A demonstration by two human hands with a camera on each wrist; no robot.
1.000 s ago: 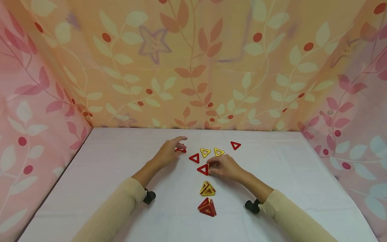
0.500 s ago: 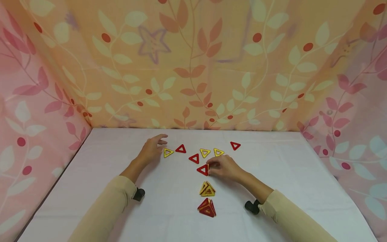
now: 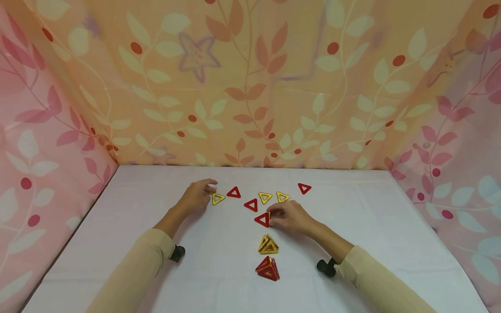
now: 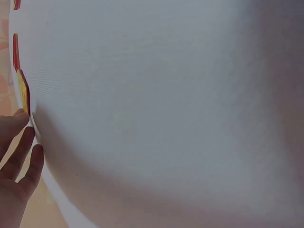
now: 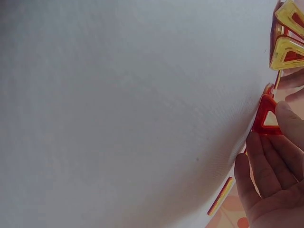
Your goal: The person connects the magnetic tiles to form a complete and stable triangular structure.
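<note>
At the far left of the tiles, my left hand (image 3: 197, 195) has its fingers over a yellow triangular tile (image 3: 218, 198) that lies flat. In the left wrist view the thumb and a finger touch one end of this yellow tile (image 4: 23, 92); I cannot tell if they pinch it. My right hand (image 3: 291, 216) pinches a red triangular tile (image 5: 268, 116) that stands on edge between thumb and fingers. Against it, on its left, lies another red triangular tile (image 3: 261, 220). Below stand a yellow pyramid (image 3: 268, 245) and a red pyramid (image 3: 268, 268) built of such tiles.
More loose tiles lie behind the hands: a red tile (image 3: 234, 192), a second red one (image 3: 251, 204), two yellow tiles (image 3: 265, 198) and a red tile (image 3: 304, 188) at the far right. A white cloth (image 3: 164, 178) covers the table, with patterned curtains (image 3: 250, 108) around it.
My left hand has moved left, off the red tile, and then down onto the yellow tile beside it. The right hand has stayed in place with its tile.
</note>
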